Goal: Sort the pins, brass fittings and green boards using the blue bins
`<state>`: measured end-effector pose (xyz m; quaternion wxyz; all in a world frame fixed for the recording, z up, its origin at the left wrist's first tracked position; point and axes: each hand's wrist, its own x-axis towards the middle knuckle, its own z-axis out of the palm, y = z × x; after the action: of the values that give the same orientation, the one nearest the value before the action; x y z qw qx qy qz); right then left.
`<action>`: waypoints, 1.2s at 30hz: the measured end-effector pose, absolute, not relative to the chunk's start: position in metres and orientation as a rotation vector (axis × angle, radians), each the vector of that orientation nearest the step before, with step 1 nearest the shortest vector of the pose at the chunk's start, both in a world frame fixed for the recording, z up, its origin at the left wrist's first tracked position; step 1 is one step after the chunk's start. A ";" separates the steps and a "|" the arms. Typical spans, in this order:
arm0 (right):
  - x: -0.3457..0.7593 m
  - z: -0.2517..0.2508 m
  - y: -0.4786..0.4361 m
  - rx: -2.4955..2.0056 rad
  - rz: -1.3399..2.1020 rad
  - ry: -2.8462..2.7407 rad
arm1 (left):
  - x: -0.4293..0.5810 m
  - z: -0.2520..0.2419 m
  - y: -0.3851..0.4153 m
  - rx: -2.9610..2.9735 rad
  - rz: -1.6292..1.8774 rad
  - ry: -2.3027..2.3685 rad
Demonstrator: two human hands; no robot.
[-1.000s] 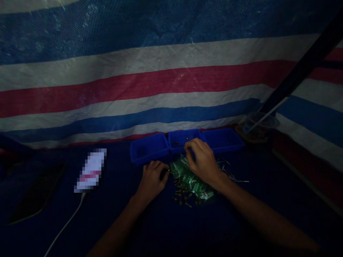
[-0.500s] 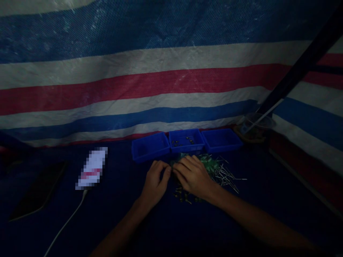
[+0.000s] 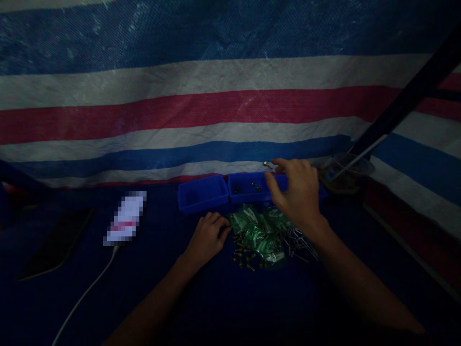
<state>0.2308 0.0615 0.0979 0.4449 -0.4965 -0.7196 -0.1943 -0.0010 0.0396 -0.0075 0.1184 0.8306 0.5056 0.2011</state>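
Note:
My right hand is raised over the blue trays, its thumb and forefinger apart. Just off the forefinger tip is a small brass-coloured metal piece, seemingly in the air. My left hand rests low on the dark blue surface with bent fingers. Its thumb and forefinger come close together at the left edge of a green plastic bag; anything between them is too dark to make out. Several small brass-coloured pieces lie in front of the bag. Thin metal rods spread out at its right, partly behind my right forearm.
Behind the bag stand a left blue tray and a middle blue tray with several small pieces; another is mostly hidden by my right hand. A phone on a white cable, a dark tablet-like slab and a clear cup surround them.
My right hand has left my left hand's side, rising up and right over the trays, and its fingers have parted. The green bag is now uncovered. My left hand has barely moved.

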 end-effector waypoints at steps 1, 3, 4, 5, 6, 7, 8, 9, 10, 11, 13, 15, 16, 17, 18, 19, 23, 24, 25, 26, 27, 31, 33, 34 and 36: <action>0.227 0.090 0.066 -1.321 -0.436 -1.881 | 0.000 -0.007 0.039 2.408 0.608 1.493; 0.216 0.072 0.068 -1.369 -0.301 -2.074 | 0.000 -0.003 0.039 2.334 0.661 1.515; 0.209 0.063 0.065 -1.334 -0.223 -2.158 | 0.000 -0.001 0.038 2.289 0.696 1.527; 0.202 0.055 0.060 -1.277 -0.149 -2.228 | 0.001 0.003 0.038 2.247 0.736 1.539; 0.196 0.049 0.054 -1.211 -0.083 -2.286 | 0.001 0.006 0.037 2.213 0.781 1.548; 0.189 0.044 0.048 -1.150 -0.028 -2.331 | 0.002 0.009 0.036 2.191 0.823 1.549; 0.184 0.040 0.042 -1.102 0.014 -2.364 | 0.003 0.012 0.035 2.180 0.863 1.544; 0.180 0.037 0.037 -1.073 0.044 -2.384 | 0.004 0.014 0.033 2.177 0.900 1.532; 0.177 0.036 0.033 -1.060 0.066 -2.390 | 0.005 0.016 0.032 2.177 0.926 1.515; 0.175 0.035 0.031 -1.058 0.079 -2.386 | 0.006 0.017 0.031 2.177 0.946 1.499; 0.174 0.035 0.029 -1.076 0.094 -2.375 | 0.007 0.018 0.028 2.177 0.967 1.473; 0.174 0.034 0.030 -1.092 0.116 -2.393 | 0.007 0.019 0.025 2.190 0.975 1.441; 0.174 0.033 0.031 -1.087 0.131 -2.413 | 0.007 0.020 0.024 2.205 0.972 1.415; 0.174 0.032 0.033 -1.075 0.149 -2.432 | 0.007 0.022 0.023 2.225 0.967 1.385; 0.174 0.031 0.035 -1.057 0.168 -2.443 | 0.007 0.023 0.021 2.241 0.962 1.355; 0.174 0.031 0.036 -1.038 0.179 -2.436 | 0.006 0.024 0.020 2.245 0.967 1.328; 0.184 0.053 0.035 -0.901 0.075 -2.173 | 0.000 0.025 0.021 2.141 1.030 1.333; 0.190 0.065 0.030 -0.830 0.009 -2.072 | -0.003 0.023 0.023 2.128 1.018 1.364; 0.196 0.078 0.025 -0.748 -0.079 -1.977 | -0.005 0.021 0.025 2.136 0.991 1.400; 0.204 0.092 0.018 -0.669 -0.180 -1.890 | -0.007 0.017 0.027 2.166 0.952 1.434; 0.212 0.105 0.011 -0.609 -0.280 -1.820 | -0.008 0.014 0.029 2.208 0.908 1.464; 0.235 0.133 0.005 -0.719 -0.515 -1.692 | -0.006 -0.001 0.035 2.356 0.714 1.546; 0.239 0.129 0.019 -0.914 -0.547 -1.672 | -0.001 -0.005 0.036 2.382 0.643 1.611; 0.239 0.125 0.027 -1.030 -0.522 -1.713 | 0.002 -0.005 0.037 2.389 0.624 1.651; 0.236 0.115 0.041 -1.232 -0.444 -1.890 | 0.009 -0.005 0.038 2.398 0.597 1.731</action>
<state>0.2362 0.0407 0.1147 0.4088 -0.4891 -0.7500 -0.1763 0.0089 0.0381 -0.0053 0.0620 0.7933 0.5726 0.1975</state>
